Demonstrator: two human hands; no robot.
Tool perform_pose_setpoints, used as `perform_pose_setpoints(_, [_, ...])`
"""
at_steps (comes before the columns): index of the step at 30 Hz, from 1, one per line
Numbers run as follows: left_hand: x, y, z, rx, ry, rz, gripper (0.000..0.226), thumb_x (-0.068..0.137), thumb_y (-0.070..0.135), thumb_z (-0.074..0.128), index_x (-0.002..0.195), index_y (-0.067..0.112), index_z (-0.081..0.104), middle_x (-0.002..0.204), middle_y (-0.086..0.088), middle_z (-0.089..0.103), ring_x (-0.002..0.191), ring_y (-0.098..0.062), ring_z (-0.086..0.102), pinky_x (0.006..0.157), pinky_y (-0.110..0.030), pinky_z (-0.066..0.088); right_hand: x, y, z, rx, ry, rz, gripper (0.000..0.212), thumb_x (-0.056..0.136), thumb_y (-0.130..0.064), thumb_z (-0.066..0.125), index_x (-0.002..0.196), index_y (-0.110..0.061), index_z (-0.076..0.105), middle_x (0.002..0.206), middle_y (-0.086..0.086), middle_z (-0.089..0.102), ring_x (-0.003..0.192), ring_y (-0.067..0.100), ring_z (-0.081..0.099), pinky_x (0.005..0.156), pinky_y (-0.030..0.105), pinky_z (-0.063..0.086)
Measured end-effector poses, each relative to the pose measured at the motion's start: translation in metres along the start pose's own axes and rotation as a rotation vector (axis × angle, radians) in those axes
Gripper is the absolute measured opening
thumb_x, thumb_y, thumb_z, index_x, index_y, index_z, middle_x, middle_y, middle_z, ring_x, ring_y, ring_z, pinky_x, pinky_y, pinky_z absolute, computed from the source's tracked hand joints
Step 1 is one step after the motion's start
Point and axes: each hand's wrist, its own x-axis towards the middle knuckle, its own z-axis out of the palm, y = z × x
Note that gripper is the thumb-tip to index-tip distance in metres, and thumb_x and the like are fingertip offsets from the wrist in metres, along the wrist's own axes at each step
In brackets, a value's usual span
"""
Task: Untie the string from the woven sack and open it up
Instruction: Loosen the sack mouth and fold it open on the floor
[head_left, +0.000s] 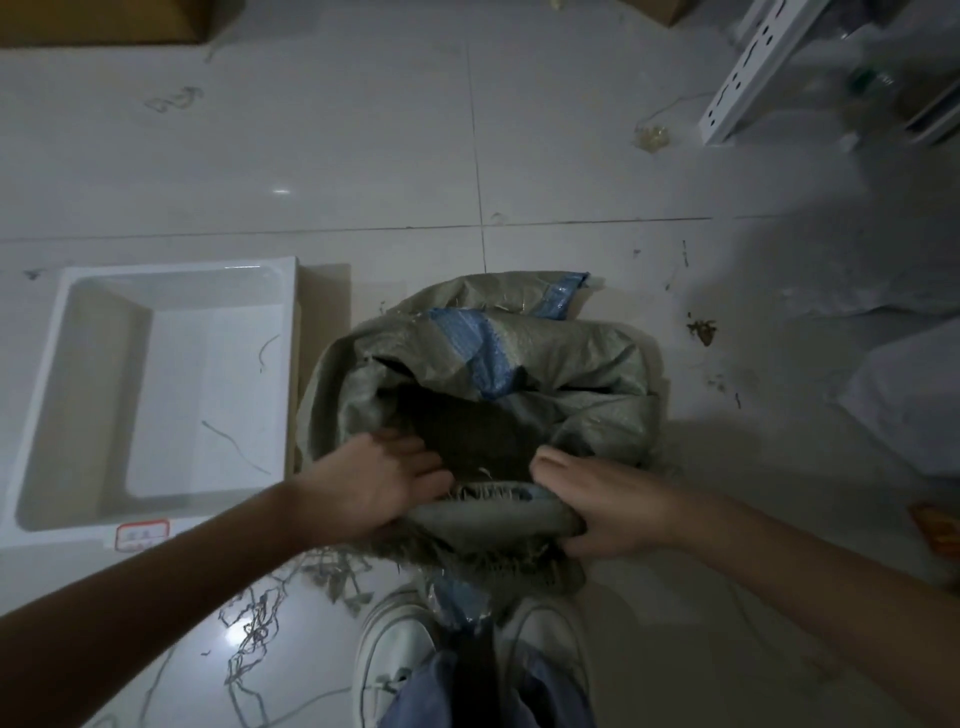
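A grey-green woven sack (550, 343) with a blue stripe stands on the tiled floor in front of my feet. Its mouth gapes open, dark inside, and the near rim is rolled outward with frayed threads hanging from it. My left hand (371, 483) grips the near-left part of that rolled rim, fingers reaching into the opening. My right hand (597, 504) clamps the near-right part of the rim, thumb on top. Loose string (254, 629) lies tangled on the floor at the lower left, off the sack.
A white plastic bin (47, 415) with a few threads inside stands left of the sack. White metal shelving (748, 67) is at the far right, cardboard at the far left corner. My white shoes (395, 654) are just below the sack. Scraps litter the tiles.
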Motion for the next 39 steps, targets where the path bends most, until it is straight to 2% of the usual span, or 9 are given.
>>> perform_pose_setpoints(4, [-0.008,-0.014,-0.014,0.113,0.085,-0.063,0.034,0.079,0.043,0.052,0.099,0.016,0.047,0.080,-0.001,0.066,0.063,-0.018,0.062,0.053,-0.028,0.051,-0.008,-0.003,-0.009,-0.295,-0.045,0.094,0.045,0.086,-0.032,0.058,0.121,-0.012,0.038,0.093,0.004,0.062,0.076,0.020,0.062,0.057,0.028,0.038])
perform_pose_setpoints(8, [-0.018,-0.017,-0.007,0.255,0.198,-0.060,0.050,0.080,0.047,0.052,0.112,0.008,0.049,0.088,-0.007,0.064,0.072,-0.022,0.062,0.060,-0.030,0.049,-0.015,0.007,-0.003,-0.715,0.570,-0.116,0.026,0.082,-0.007,0.040,0.103,-0.010,0.055,0.058,0.001,0.069,0.037,0.014,0.056,0.035,0.017,0.032])
perform_pose_setpoints(14, [-0.044,-0.009,0.029,0.433,0.416,0.060,0.038,0.092,0.015,0.046,0.130,0.021,0.047,0.083,-0.001,0.041,0.072,-0.017,0.041,0.065,-0.029,0.034,-0.025,0.022,0.024,-0.844,0.989,-0.186,0.020,0.082,-0.001,0.056,0.066,-0.015,0.058,0.057,0.005,0.061,0.056,0.021,0.053,0.057,0.031,0.040])
perform_pose_setpoints(17, [-0.040,0.002,0.046,0.395,0.411,0.037,0.024,0.092,0.016,0.049,0.108,0.027,0.064,0.082,0.000,0.054,0.073,-0.018,0.046,0.066,-0.030,0.034,-0.007,0.027,0.052,-0.834,0.790,-0.140,0.029,0.089,-0.008,0.047,0.065,-0.017,0.061,0.079,0.007,0.072,0.081,0.022,0.065,0.083,0.033,0.042])
perform_pose_setpoints(21, [-0.033,0.025,0.059,0.224,-0.102,-0.182,0.034,0.073,0.050,0.047,0.087,0.033,0.073,0.091,0.001,0.070,0.092,-0.021,0.056,0.089,-0.040,0.047,-0.002,0.021,0.074,-0.624,0.232,-0.042,0.037,0.081,-0.049,0.049,0.080,-0.018,0.069,0.111,0.009,0.068,0.105,0.023,0.064,0.100,0.040,0.038])
perform_pose_setpoints(26, [0.001,0.031,0.034,-0.129,0.133,-0.433,0.043,0.076,0.050,0.046,0.100,0.019,0.063,0.094,-0.006,0.065,0.079,-0.023,0.068,0.061,-0.026,0.058,0.007,0.003,0.023,0.021,0.359,0.086,0.037,0.086,-0.030,0.055,0.118,-0.012,0.052,0.135,0.005,0.043,0.116,0.019,0.051,0.089,0.019,0.040])
perform_pose_setpoints(29, [0.031,0.008,0.037,0.086,-0.234,-0.400,0.109,0.065,0.065,0.062,0.148,0.006,0.021,0.152,-0.018,0.032,0.140,-0.032,0.035,0.115,-0.039,0.032,0.036,0.014,0.003,-0.391,-0.045,0.180,0.095,0.074,-0.056,0.063,0.144,-0.005,0.025,0.151,0.011,0.029,0.144,0.025,0.019,0.119,0.036,0.011])
perform_pose_setpoints(31, [0.045,0.005,0.045,0.097,-0.510,-0.348,0.128,0.063,0.062,0.070,0.151,0.009,-0.005,0.157,-0.016,0.018,0.145,-0.032,0.018,0.120,-0.044,0.006,0.050,0.019,0.008,-0.756,-0.266,0.113,0.102,0.076,-0.057,0.059,0.146,0.003,0.016,0.150,0.021,0.033,0.145,0.031,0.017,0.119,0.050,-0.003])
perform_pose_setpoints(39, [0.015,0.003,0.060,0.114,-0.326,-0.091,0.046,0.089,0.030,0.046,0.134,0.022,0.041,0.097,-0.009,0.070,0.084,-0.024,0.068,0.076,-0.033,0.056,0.028,0.061,0.008,-0.729,-0.306,0.190,0.065,0.075,-0.066,0.052,0.122,-0.021,0.055,0.115,0.006,0.066,0.115,0.026,0.055,0.111,0.051,0.013])
